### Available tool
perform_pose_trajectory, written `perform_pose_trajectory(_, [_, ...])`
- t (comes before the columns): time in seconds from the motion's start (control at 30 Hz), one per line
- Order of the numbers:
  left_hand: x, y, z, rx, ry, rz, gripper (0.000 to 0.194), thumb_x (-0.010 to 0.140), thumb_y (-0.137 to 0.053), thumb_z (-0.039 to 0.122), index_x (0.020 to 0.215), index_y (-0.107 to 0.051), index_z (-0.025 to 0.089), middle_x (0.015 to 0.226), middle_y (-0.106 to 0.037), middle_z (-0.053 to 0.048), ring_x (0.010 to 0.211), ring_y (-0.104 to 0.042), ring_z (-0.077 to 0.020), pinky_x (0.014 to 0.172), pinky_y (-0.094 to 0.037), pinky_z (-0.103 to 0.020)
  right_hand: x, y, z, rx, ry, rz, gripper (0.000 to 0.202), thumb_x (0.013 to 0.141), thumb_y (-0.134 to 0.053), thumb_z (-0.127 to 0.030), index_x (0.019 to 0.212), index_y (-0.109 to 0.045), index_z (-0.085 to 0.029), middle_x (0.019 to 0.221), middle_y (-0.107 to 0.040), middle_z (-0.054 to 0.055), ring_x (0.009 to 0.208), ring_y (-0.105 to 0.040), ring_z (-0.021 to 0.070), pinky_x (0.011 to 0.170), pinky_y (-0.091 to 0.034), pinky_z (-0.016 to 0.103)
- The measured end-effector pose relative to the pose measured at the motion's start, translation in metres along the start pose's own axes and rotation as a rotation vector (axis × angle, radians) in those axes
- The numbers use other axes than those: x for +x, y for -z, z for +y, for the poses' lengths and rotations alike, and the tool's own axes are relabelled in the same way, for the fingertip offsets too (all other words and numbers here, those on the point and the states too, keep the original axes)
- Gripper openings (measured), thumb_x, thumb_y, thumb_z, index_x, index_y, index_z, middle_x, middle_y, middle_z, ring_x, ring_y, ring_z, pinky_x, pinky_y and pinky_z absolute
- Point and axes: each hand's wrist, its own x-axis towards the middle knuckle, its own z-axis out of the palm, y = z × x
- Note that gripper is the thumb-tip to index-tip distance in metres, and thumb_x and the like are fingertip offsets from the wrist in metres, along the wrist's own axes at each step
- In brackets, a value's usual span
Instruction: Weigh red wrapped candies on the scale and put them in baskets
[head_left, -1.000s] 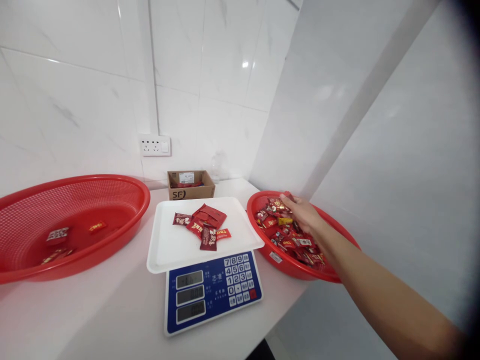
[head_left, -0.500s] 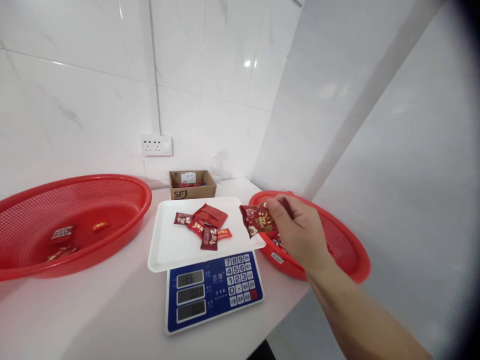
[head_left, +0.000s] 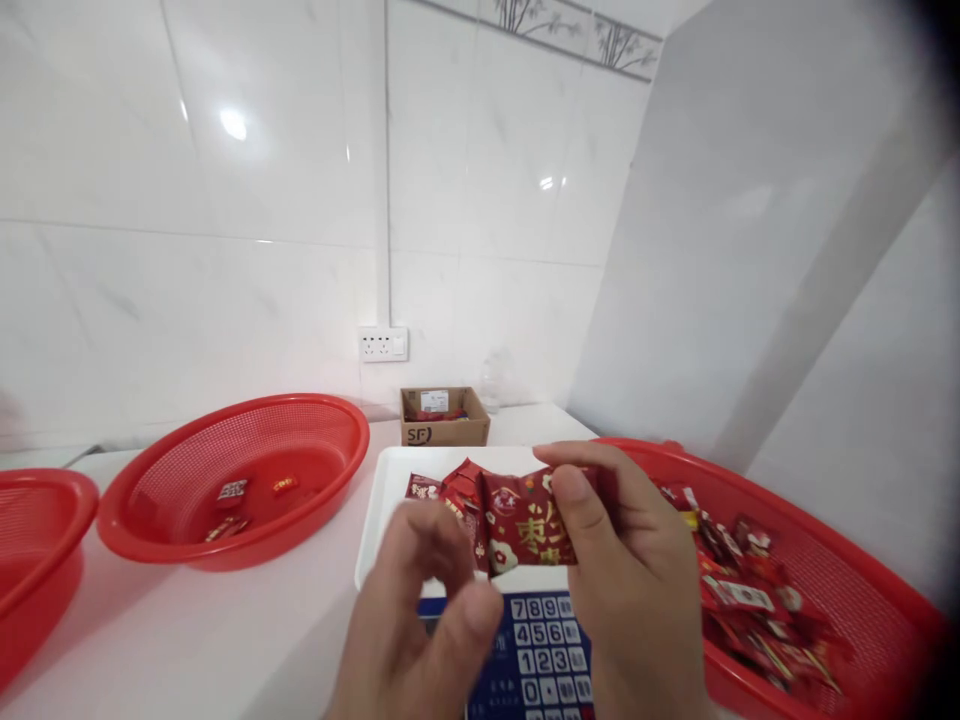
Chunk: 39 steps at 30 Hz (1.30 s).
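My right hand (head_left: 634, 560) pinches a dark red snack packet (head_left: 529, 520) with gold lettering by its right end. The packet is held up in front of the white scale tray (head_left: 379, 500). My left hand (head_left: 420, 610) is beside the packet's left edge, fingers curved and thumb apart, with a gap between them. Several red wrapped snacks (head_left: 461, 480) lie on the tray, partly hidden behind my left hand and the packet. Below the tray, the blue keypad panel of the scale (head_left: 547, 635) shows between my hands; its displays are mostly covered.
A red basket (head_left: 892, 600) full of red packets stands at the right. To the left, another red basket (head_left: 330, 430) holds a few packets, and a third basket (head_left: 45, 480) is cut off by the frame. Behind the tray sits a small cardboard box (head_left: 450, 432) near the wall.
My left hand has come into view beside the packet. My right hand has brought the packet closer in front of the tray. The view has turned left and tilted up.
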Motion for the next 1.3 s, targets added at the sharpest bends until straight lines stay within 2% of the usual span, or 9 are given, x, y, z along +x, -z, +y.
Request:
perform_pose_trajectory(0.03, [0.007,0.007,0.008,-0.053,-0.064,0.262,0.04,0.089,-0.038,0.056,0.098,-0.052,0.02,0.095,-0.056,-0.007,0.085,-0.05,-0.0173,0.074,-0.045,-0.029,-0.001,-0.002,0.0,0.002,0.012,0.007,0.01,0.085,-0.059,-0.032,0.086,-0.067,-0.025,0.068,-0.066,-0.003,0.055,-0.059,0.0092,0.047,-0.046,0.016])
perform_pose_trajectory(0.13, [0.02,0.017,0.029,-0.123,-0.129,0.39,0.034,0.084,-0.052,0.052,0.079,-0.052,0.019,0.075,-0.054,-0.003,0.069,-0.047,-0.0145,0.064,-0.042,-0.026,-0.003,-0.008,0.0,-0.003,-0.003,0.026,0.011,0.084,-0.059,-0.032,0.088,-0.067,-0.025,0.072,-0.066,-0.002,0.057,-0.06,0.0094,0.049,-0.047,0.016])
perform_pose_trajectory(0.27, [0.022,0.016,0.038,-0.093,-0.114,0.374,0.031,0.082,-0.056,0.046,0.069,-0.053,0.018,0.068,-0.054,-0.002,0.064,-0.047,-0.0138,0.059,-0.04,-0.025,-0.003,-0.014,0.001,0.017,-0.071,-0.021,0.013,0.084,-0.059,-0.034,0.089,-0.066,-0.025,0.071,-0.064,-0.002,0.057,-0.058,0.0095,0.048,-0.047,0.017])
perform_pose_trajectory(0.47, [0.02,0.019,0.03,-0.131,-0.045,0.426,0.027,0.081,-0.058,0.044,0.074,-0.063,0.018,0.065,-0.061,-0.002,0.061,-0.054,-0.0157,0.055,-0.044,-0.025,-0.003,-0.015,0.003,0.082,-0.161,-0.102,0.017,0.083,-0.061,-0.041,0.094,-0.065,-0.029,0.071,-0.064,-0.004,0.059,-0.059,0.0088,0.053,-0.05,0.016])
perform_pose_trajectory(0.63, [0.024,0.026,0.026,-0.196,-0.12,0.417,0.023,0.087,-0.054,0.039,0.092,-0.067,0.02,0.082,-0.069,-0.002,0.072,-0.06,-0.0142,0.066,-0.048,-0.023,-0.002,-0.006,0.006,0.256,-0.348,-0.347,0.044,0.071,-0.074,-0.04,0.112,-0.059,-0.033,0.091,-0.071,0.0,0.075,-0.068,0.0154,0.065,-0.057,0.023])
perform_pose_trajectory(0.73, [0.025,0.029,0.025,-0.196,-0.17,0.432,0.023,0.089,-0.052,0.036,0.1,-0.067,0.022,0.088,-0.07,-0.001,0.074,-0.059,-0.0124,0.068,-0.047,-0.02,-0.003,-0.003,0.007,0.274,-0.454,-0.462,0.048,0.069,-0.076,-0.035,0.114,-0.059,-0.033,0.103,-0.07,0.001,0.088,-0.068,0.0189,0.078,-0.056,0.029])
perform_pose_trajectory(0.93, [0.026,0.027,0.022,-0.227,-0.125,0.449,0.027,0.087,-0.055,0.039,0.102,-0.068,0.022,0.091,-0.071,-0.002,0.077,-0.061,-0.0142,0.071,-0.049,-0.022,-0.004,-0.001,0.013,0.22,-0.479,-0.52,0.048,0.075,-0.07,-0.034,0.121,-0.055,-0.033,0.112,-0.067,0.003,0.094,-0.066,0.0213,0.084,-0.054,0.036])
perform_pose_trajectory(1.13, [0.026,0.025,0.02,-0.408,-0.099,0.214,0.03,0.086,-0.056,0.043,0.104,-0.068,0.022,0.093,-0.07,-0.003,0.085,-0.063,-0.0169,0.078,-0.05,-0.027,-0.001,0.002,0.007,0.196,-0.505,-0.576,0.05,0.074,-0.071,-0.031,0.122,-0.054,-0.031,0.105,-0.069,0.004,0.09,-0.067,0.0211,0.079,-0.055,0.033])
perform_pose_trajectory(1.3, [0.025,0.027,0.019,-0.419,-0.065,0.194,0.023,0.087,-0.057,0.037,0.102,-0.069,0.024,0.086,-0.069,0.0,0.078,-0.062,-0.0123,0.073,-0.049,-0.021,0.001,0.002,0.004,0.17,-0.507,-0.617,0.05,0.072,-0.072,-0.031,0.119,-0.056,-0.031,0.103,-0.069,0.003,0.084,-0.067,0.0199,0.071,-0.056,0.031])
